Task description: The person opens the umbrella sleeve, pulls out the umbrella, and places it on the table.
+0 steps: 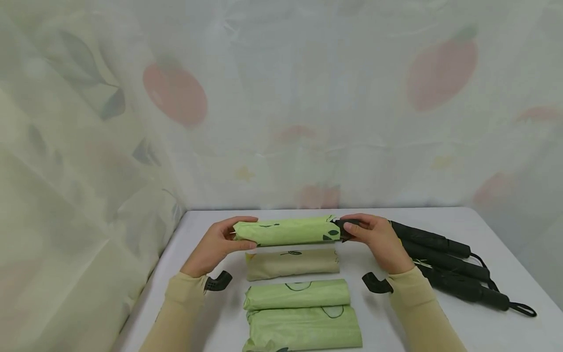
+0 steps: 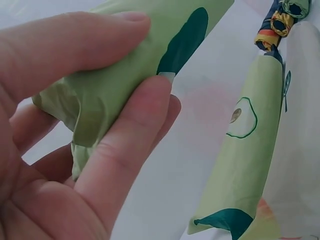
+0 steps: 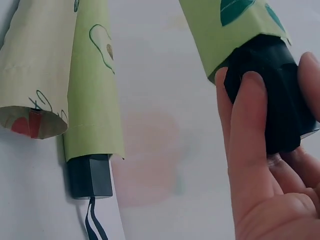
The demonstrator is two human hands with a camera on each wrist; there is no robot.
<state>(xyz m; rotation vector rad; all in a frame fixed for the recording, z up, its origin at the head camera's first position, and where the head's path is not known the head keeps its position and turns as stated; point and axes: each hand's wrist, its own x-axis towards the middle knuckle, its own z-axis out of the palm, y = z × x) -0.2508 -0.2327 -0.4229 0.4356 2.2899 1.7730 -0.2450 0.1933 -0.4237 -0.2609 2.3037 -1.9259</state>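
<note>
A folding umbrella in a light green leaf-print sleeve is held level above the table by both hands. My left hand grips the sleeve's left end between thumb and fingers; that end is loose and creased in the left wrist view. At the other end, my right hand holds the black umbrella handle, which sticks out of the sleeve. Close below, both wrist views show a second green avocado-print sleeve with a black handle and strap. Beside it lies a beige sleeve, whose open end shows in the right wrist view.
Two more green sleeves lie nearer the front of the white table. Several black folded umbrellas with wrist loops lie at the right. Colourful bundled ends show in the left wrist view. A fruit-print curtain hangs behind the table.
</note>
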